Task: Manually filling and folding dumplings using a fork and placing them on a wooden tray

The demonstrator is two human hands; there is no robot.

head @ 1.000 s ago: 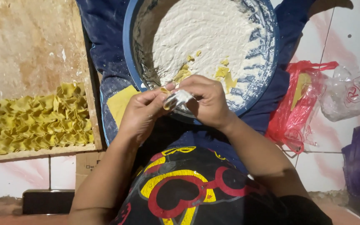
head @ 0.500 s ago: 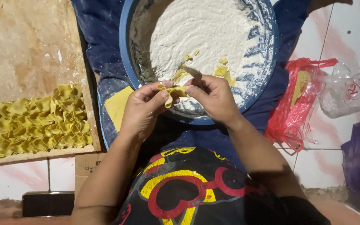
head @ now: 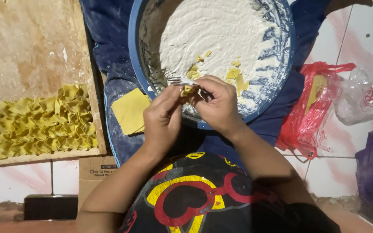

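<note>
Left hand [head: 162,118] and right hand [head: 219,103] pinch a yellow dumpling wrapper [head: 188,90] between fingertips; blue bowl [head: 134,56] behind.

Small folded yellow dumpling [head: 188,90], finger-pinched

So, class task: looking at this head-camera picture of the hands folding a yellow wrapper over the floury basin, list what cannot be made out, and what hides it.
- Filling inside the yellow wrapper: head view, covered by the left hand and right hand.
- Blue basin: far rim cut off by the top edge.
- Contents of the red bag: hidden by crumpled plastic.
- Tray of folded pieces: cut off by the left edge.
</note>
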